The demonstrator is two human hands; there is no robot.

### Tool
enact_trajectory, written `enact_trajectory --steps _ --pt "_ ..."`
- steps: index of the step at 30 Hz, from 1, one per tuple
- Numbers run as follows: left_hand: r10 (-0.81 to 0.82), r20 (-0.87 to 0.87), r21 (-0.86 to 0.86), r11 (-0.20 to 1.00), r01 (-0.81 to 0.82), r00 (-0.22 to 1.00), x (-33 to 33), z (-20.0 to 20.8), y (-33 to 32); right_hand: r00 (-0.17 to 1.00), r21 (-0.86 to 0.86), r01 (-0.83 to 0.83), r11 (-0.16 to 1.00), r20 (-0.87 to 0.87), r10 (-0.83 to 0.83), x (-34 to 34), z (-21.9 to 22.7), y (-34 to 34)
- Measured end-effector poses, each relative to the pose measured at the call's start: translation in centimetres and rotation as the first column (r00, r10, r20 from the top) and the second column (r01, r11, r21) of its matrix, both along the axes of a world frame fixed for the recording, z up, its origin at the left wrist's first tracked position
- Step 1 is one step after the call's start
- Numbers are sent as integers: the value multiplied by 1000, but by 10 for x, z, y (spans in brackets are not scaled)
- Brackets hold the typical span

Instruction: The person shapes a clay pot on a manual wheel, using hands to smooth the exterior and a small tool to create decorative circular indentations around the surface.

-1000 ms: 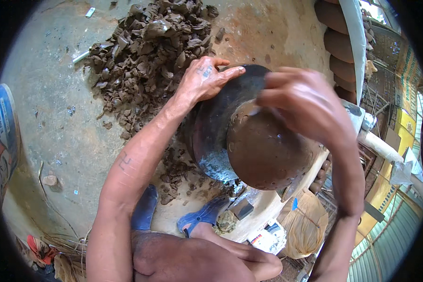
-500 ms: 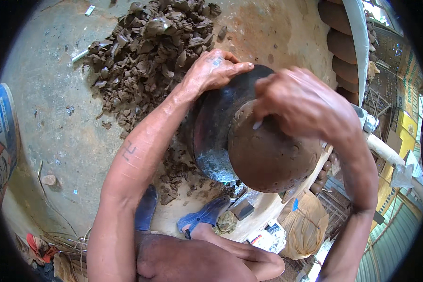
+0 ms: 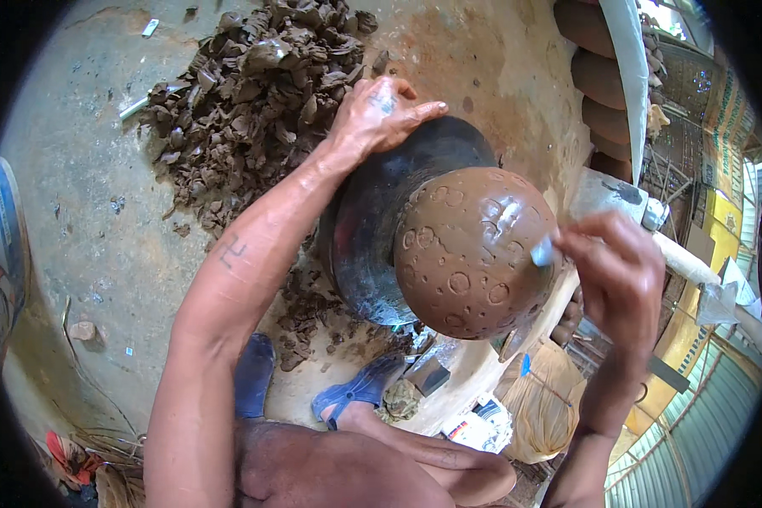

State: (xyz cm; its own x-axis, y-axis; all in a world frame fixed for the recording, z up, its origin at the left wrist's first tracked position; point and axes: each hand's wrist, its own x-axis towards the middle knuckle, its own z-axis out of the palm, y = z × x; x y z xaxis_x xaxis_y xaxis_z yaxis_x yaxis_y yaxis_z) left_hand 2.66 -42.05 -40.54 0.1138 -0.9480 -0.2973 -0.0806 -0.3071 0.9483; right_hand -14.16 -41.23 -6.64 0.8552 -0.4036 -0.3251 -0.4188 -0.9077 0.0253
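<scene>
A brown wet clay dome [image 3: 474, 245], with several ring-shaped marks and small pits pressed into its surface, sits against a large black round vessel [image 3: 372, 220]. At the vessel's upper left edge my left hand [image 3: 383, 114] grips the rim, its thumb stretched out along the top; the other fingers are partly hidden. On the dome's right side my right hand [image 3: 614, 267] pinches a small pale-blue flat piece [image 3: 542, 251], whose tip is at the clay. What kind of tool it is, I cannot tell.
A heap of brown clay scraps [image 3: 262, 93] lies on the floor beyond my left arm. Stacked dark round pots [image 3: 601, 85] line the upper right. A printed bucket [image 3: 4, 245] stands far left. Near my feet are a blue sandal [image 3: 360, 389] and a tan covered bundle [image 3: 542, 394].
My right hand has moved right and down, off the top of the clay dome to its right side, uncovering the marked surface. My left hand stays on the vessel's rim.
</scene>
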Motion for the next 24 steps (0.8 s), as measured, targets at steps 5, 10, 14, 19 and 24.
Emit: enact_trajectory --steps 5,10,14,19,24 --pt "387 100 -263 899 -351 917 -9 10 43 972 272 -131 953 -154 178 70 -109 -49" --pt "354 75 -170 926 -338 932 -24 29 155 832 407 -100 908 -466 300 101 -166 -45" --pt "338 7 -76 939 -337 941 -32 23 189 733 486 -39 873 -580 356 108 -160 -45" --pt "308 18 -82 949 -306 951 -23 20 176 875 420 -75 904 -408 262 96 -87 -33" --pt "274 2 -77 959 -273 962 -17 19 159 945 323 -16 946 -306 120 35 -11 -12"
